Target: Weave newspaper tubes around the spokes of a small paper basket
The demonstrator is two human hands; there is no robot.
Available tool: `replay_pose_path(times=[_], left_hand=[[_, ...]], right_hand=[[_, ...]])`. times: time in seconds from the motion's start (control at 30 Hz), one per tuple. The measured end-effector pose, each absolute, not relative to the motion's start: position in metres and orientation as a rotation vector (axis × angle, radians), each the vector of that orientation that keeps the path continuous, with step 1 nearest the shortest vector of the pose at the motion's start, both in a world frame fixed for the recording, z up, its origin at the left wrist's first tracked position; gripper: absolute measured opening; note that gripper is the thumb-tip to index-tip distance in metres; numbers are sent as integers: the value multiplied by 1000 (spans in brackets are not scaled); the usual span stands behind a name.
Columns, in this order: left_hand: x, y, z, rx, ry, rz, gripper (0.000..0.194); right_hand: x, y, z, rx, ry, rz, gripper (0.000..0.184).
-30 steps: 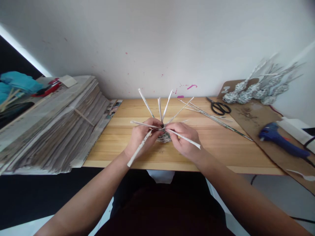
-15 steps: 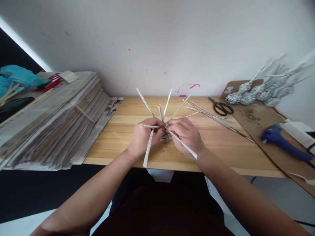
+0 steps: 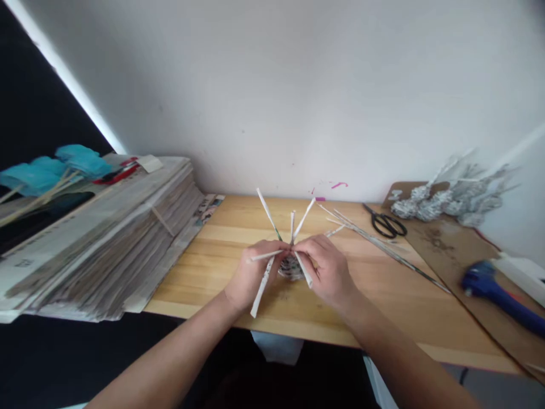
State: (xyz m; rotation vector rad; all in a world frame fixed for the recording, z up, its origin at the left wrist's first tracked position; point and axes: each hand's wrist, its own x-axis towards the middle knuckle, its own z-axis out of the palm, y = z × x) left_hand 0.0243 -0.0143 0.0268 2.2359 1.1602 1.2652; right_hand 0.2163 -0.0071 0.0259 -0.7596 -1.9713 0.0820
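Between my two hands is a small round weave of rolled newspaper (image 3: 291, 269), low over the wooden table, with several paper tubes fanning out from its top. My left hand (image 3: 254, 271) is closed in a pinch at the upper left of the weave; a white tube (image 3: 263, 288) slants down in front of it. My right hand (image 3: 326, 266) pinches at the top right, by a tube (image 3: 304, 270) that points toward me. Two more tubes, a left one (image 3: 266, 209) and a right one (image 3: 305, 216), stick up behind the fingers. The fingertips nearly meet and hide the crossing point.
Loose paper tubes (image 3: 374, 241) and black scissors (image 3: 385, 222) lie to the right. Beyond them, a brown board (image 3: 451, 267) carries woven paper pieces (image 3: 438, 201) and a blue glue gun (image 3: 502, 295). A tall newspaper stack (image 3: 128, 244) holding blue paper flowers (image 3: 55, 167) stands left.
The view has tilted up, so everything sits lower. The tube by my right hand now points more steeply toward me, and more of the weave shows. Both hands keep pinching.
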Motion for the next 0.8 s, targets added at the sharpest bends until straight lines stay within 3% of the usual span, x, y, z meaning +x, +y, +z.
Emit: replay_pose_path(times=[0.53, 0.8], left_hand=[[32, 4, 13, 2095, 1265, 1127, 21], [31, 6, 16, 1796, 1058, 1176, 21]], right_hand=[[221, 2, 21, -640, -2041, 34, 22], [221, 4, 18, -633, -2070, -35, 24]])
